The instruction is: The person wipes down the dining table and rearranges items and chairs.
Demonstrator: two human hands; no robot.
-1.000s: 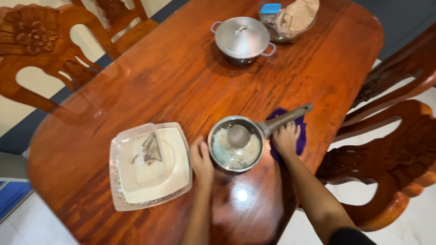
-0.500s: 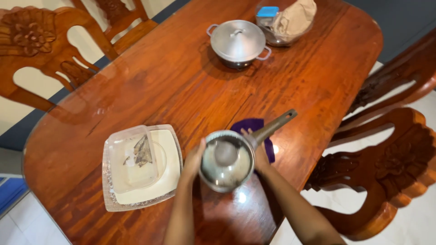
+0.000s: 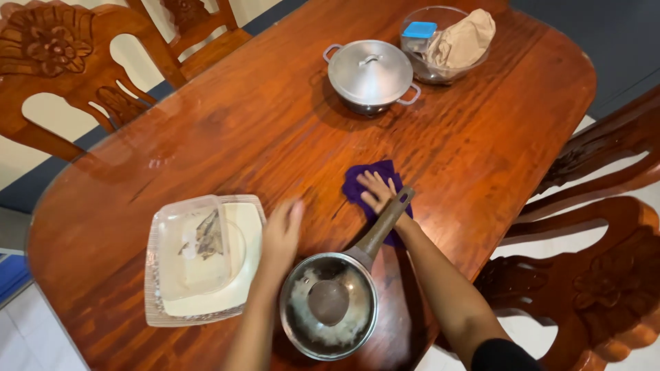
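one saucepan (image 3: 328, 315), one lidded pot (image 3: 371, 74), one glass bowl (image 3: 447, 42). one purple cloth (image 3: 368, 184), one covered dish (image 3: 203, 257). three chairs, two hands.

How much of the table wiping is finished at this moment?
Done: the saucepan sits at the table's near edge. In hand: the right hand presses the purple cloth flat on the table; the left hand hovers beside the saucepan. Left: the lidded pot and glass bowl occupy the far end.

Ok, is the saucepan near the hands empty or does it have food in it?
Not empty. The saucepan holds a thin layer of white rice around its inside, with a ladle resting in it. How deep the rice is cannot be told.
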